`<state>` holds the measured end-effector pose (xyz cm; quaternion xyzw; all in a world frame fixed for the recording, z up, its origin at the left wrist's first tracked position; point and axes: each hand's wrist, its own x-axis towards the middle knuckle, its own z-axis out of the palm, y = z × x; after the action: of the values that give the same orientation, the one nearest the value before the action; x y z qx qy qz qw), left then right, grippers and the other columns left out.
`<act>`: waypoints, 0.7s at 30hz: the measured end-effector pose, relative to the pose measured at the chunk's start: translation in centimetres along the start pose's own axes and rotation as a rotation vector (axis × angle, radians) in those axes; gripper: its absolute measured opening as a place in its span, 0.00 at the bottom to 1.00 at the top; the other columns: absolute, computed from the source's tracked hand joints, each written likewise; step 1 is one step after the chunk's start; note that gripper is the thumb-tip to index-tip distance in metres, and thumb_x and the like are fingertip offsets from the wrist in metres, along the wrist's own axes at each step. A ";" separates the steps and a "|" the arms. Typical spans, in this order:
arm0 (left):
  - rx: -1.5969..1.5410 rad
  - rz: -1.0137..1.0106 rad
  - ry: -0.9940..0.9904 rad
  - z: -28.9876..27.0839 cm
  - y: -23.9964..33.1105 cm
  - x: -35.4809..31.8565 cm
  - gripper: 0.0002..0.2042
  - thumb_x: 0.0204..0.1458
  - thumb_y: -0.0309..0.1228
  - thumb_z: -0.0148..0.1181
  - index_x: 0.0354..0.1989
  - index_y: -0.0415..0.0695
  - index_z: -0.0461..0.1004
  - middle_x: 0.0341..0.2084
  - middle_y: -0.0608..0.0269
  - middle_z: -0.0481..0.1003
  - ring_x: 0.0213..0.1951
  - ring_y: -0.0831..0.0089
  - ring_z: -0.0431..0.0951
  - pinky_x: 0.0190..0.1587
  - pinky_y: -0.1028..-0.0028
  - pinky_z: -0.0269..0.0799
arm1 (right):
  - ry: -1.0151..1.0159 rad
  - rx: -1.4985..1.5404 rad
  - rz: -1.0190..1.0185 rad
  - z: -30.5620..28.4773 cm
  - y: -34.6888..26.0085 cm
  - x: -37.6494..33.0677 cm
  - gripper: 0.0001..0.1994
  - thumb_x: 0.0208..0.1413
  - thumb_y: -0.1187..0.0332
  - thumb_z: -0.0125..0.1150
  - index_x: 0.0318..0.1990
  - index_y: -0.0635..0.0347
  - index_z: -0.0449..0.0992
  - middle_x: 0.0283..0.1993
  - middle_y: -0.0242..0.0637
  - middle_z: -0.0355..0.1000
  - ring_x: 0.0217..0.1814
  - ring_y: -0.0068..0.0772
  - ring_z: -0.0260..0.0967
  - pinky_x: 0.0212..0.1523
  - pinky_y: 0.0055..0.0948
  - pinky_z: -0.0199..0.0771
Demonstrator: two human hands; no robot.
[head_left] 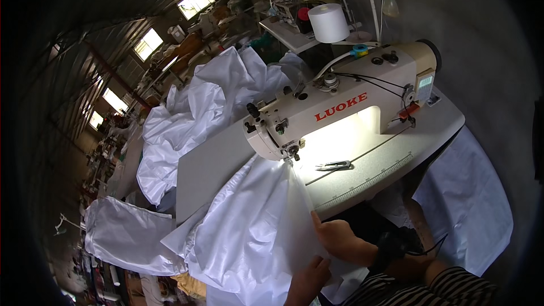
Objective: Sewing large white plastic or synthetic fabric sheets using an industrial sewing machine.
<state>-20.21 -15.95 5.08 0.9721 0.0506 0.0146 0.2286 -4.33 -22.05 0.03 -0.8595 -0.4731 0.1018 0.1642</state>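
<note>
White fabric [243, 232] hangs in folds over the front edge of the sewing table, its upper end gathered beneath the needle area of a sewing machine [294, 107]. Along the cloth's right edge, my right hand [343, 242] grips it, fingers curled and the index finger pointing up toward the needle. Lower down and slightly left, my left hand [309, 280] is closed on the same cloth near its edge. The fingertips of both hands are partly hidden. Thread snips [334, 165] lie on the lit machine bed, to the right of the needle.
More white fabric [209, 102] is heaped behind the machine, and another white piece [130, 235] hangs at the left. A thread cone [329, 22] stands behind the machine head. White cloth [467, 198] drapes down at the right, beside a grey wall [493, 51].
</note>
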 end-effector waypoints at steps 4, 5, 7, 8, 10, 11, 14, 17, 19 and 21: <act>-0.009 -0.078 0.007 -0.7 -1.8 3.2 0.10 0.52 0.28 0.61 0.42 0.46 0.74 0.35 0.58 0.75 0.34 0.52 0.80 0.32 0.58 0.78 | 0.095 -0.040 0.001 -0.2 0.5 2.4 0.32 0.57 0.71 0.53 0.69 0.75 0.58 0.22 0.36 0.76 0.21 0.38 0.76 0.20 0.38 0.73; -0.030 -0.090 0.028 -1.0 -2.2 4.1 0.10 0.51 0.27 0.61 0.42 0.46 0.74 0.35 0.57 0.76 0.33 0.51 0.80 0.33 0.57 0.77 | 0.083 -0.089 0.011 -0.3 0.6 3.3 0.32 0.57 0.70 0.54 0.69 0.74 0.59 0.23 0.34 0.77 0.22 0.36 0.77 0.20 0.36 0.73; -0.086 -0.069 0.109 -1.5 -3.0 5.7 0.09 0.50 0.24 0.61 0.41 0.45 0.75 0.34 0.54 0.76 0.35 0.48 0.80 0.36 0.55 0.76 | 0.086 -0.208 0.007 -0.4 0.6 5.1 0.31 0.58 0.69 0.56 0.68 0.72 0.62 0.23 0.30 0.77 0.22 0.32 0.77 0.20 0.34 0.74; -0.075 -0.083 0.108 -1.8 -3.5 6.5 0.10 0.50 0.24 0.61 0.41 0.44 0.75 0.34 0.53 0.76 0.35 0.48 0.79 0.37 0.55 0.75 | 0.076 -0.211 0.019 -0.6 0.7 6.1 0.31 0.57 0.69 0.56 0.69 0.72 0.61 0.23 0.29 0.77 0.22 0.32 0.77 0.20 0.33 0.74; -0.069 -0.116 0.118 -2.0 -4.3 8.1 0.10 0.50 0.24 0.61 0.42 0.43 0.75 0.34 0.51 0.76 0.36 0.47 0.79 0.38 0.54 0.74 | 0.086 -0.247 0.031 -0.9 0.9 8.1 0.32 0.57 0.68 0.57 0.69 0.72 0.61 0.23 0.28 0.77 0.21 0.31 0.76 0.21 0.32 0.74; -0.117 -0.132 0.135 -2.0 -4.7 8.9 0.09 0.52 0.23 0.60 0.42 0.41 0.75 0.34 0.49 0.76 0.36 0.46 0.78 0.37 0.54 0.74 | 0.056 -0.243 0.028 -1.2 1.1 8.9 0.32 0.57 0.68 0.58 0.69 0.72 0.61 0.24 0.28 0.77 0.22 0.31 0.77 0.21 0.32 0.74; -0.113 -0.129 0.227 -1.5 -5.3 10.5 0.07 0.56 0.24 0.58 0.43 0.40 0.75 0.35 0.47 0.76 0.36 0.44 0.78 0.37 0.54 0.73 | 0.061 -0.201 0.004 -2.5 1.7 10.3 0.32 0.56 0.69 0.59 0.68 0.72 0.62 0.26 0.32 0.78 0.25 0.32 0.78 0.23 0.34 0.75; -0.047 -0.061 0.577 -0.1 -4.7 9.2 0.09 0.52 0.19 0.62 0.42 0.41 0.76 0.32 0.53 0.76 0.33 0.54 0.79 0.36 0.59 0.74 | 0.192 0.108 -0.072 -3.7 2.9 8.2 0.29 0.58 0.70 0.60 0.67 0.69 0.63 0.31 0.40 0.79 0.30 0.39 0.79 0.30 0.39 0.79; -0.104 -0.156 0.840 1.5 -4.1 6.6 0.11 0.45 0.15 0.67 0.33 0.41 0.72 0.29 0.56 0.73 0.27 0.60 0.76 0.30 0.64 0.74 | 0.417 0.449 -0.210 -3.9 4.5 4.2 0.27 0.61 0.67 0.61 0.66 0.67 0.65 0.35 0.44 0.80 0.33 0.43 0.80 0.33 0.40 0.79; -0.219 -0.319 0.864 3.5 -3.4 2.7 0.11 0.43 0.12 0.64 0.31 0.41 0.72 0.27 0.59 0.72 0.24 0.69 0.73 0.27 0.72 0.70 | 0.182 0.808 -0.173 -3.4 6.5 -0.9 0.27 0.64 0.61 0.59 0.66 0.63 0.65 0.42 0.43 0.78 0.44 0.48 0.79 0.46 0.37 0.79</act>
<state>-17.69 -14.18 0.48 0.8271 0.2882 0.3878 0.2871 1.37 -26.72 0.73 -0.6888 -0.4490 0.1886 0.5370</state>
